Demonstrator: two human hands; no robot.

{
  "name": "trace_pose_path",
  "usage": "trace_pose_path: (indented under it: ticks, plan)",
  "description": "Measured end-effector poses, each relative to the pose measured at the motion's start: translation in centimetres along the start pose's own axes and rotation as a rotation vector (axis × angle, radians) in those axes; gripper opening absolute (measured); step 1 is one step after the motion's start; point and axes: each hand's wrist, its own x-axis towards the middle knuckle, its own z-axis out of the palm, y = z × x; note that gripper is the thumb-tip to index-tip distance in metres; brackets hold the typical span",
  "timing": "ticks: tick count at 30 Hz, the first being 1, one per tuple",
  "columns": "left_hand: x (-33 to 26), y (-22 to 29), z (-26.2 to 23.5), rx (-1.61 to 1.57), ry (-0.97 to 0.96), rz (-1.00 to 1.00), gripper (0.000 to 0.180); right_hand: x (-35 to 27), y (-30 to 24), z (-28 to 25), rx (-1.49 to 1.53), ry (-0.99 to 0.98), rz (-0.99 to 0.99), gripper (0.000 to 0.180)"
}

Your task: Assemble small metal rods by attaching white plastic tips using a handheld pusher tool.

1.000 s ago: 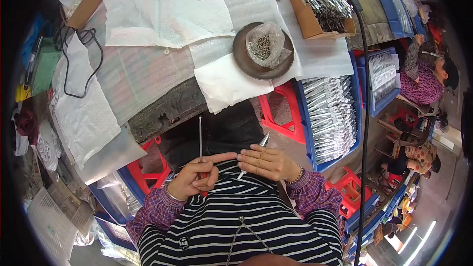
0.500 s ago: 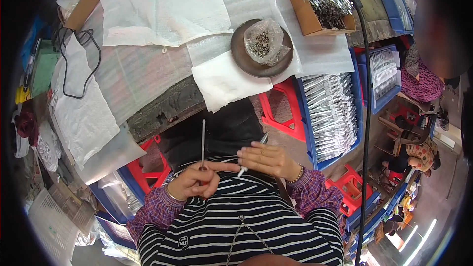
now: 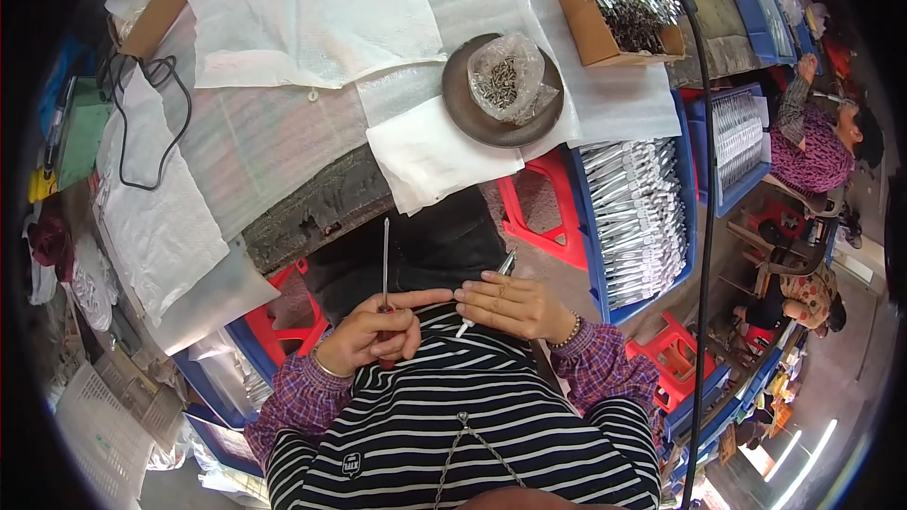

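Screwdriver handle [image 3: 387,363] — red | garment [image 3: 453,387] — black, white-striped | sleeves [image 3: 605,365] purple plaid

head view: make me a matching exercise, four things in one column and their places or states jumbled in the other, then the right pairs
Things
1. screwdriver
2. slim silver-and-white piece
3. clear plastic bag
4. cardboard box, top right of centre

Places or states
A. on a round dark dish
B. brown and open-topped
C. held in the left hand
D. partly covered by the right hand

Right pairs: 1-C, 2-D, 3-A, 4-B
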Motion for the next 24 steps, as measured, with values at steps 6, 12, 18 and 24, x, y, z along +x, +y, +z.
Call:
trace_pose_path:
  ticks: [6,12,18,24]
  plan:
    - [0.34,-0.07,0.18,0.053,0.036,0.012,0.049,-0.03,0.0,-0.02,0.005,-0.01,-0.001,0.027]
    - [0.48,0.1,0.28,0.065,0.023,0.008,0.05,-0.12,-0.02,0.0,0.006,-0.007,-0.004,0.028]
    - [0.75,-0.55,-0.33,-0.075,-0.077,0.015,0.048,-0.57,-0.02,0.28,-0.015,-0.005,-0.017,0.028]
    - [0.51,-0.4,-0.14,-0.082,-0.045,-0.011,0.048,-0.51,-0.07,0.01,0.058,0.018,0.03,0.027]
